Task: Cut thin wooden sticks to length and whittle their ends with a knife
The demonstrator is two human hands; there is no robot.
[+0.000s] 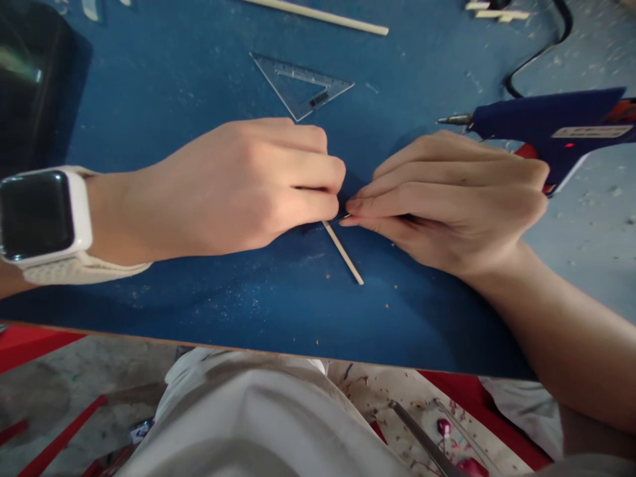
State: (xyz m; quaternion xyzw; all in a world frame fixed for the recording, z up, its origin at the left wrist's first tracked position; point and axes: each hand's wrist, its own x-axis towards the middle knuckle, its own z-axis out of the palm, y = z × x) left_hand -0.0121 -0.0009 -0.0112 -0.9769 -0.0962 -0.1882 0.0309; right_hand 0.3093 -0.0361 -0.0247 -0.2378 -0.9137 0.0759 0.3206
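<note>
Your left hand (248, 185) is curled into a loose fist, knuckles up, fingers clamped down on the upper end of a thin wooden stick (344, 254). The stick is pale, round and matchstick-slim. It lies flat on the blue mat (173, 79) between your two hands, and its free end runs out diagonally toward you.

Your right hand (447, 199) lies flat and long, its fingers pressed tight together and pinched on a dark sliver (344, 216). The sliver is narrow and grey, and pokes from the fingertips right where the stick goes under your left fingers. You cannot tell what it is. The two hands nearly meet, fingertip to knuckle.

The mat is matte and smooth, and dusted with pale crumbs and shavings.

A smartwatch (40, 215) with a white case, a woven cream band and a black glass face sits on your left wrist.

A clear plastic set square (301, 86), triangular with a printed scale, lies flat on the mat beyond your hands.

A dark blue glue gun (551, 122) sits just behind your right hand, with its metal nozzle (453, 120) pointing left and a small red light showing on its body.

A black cable (536, 53) loops at the far right. A longer pale dowel (318, 14) lies near the far edge.
</note>
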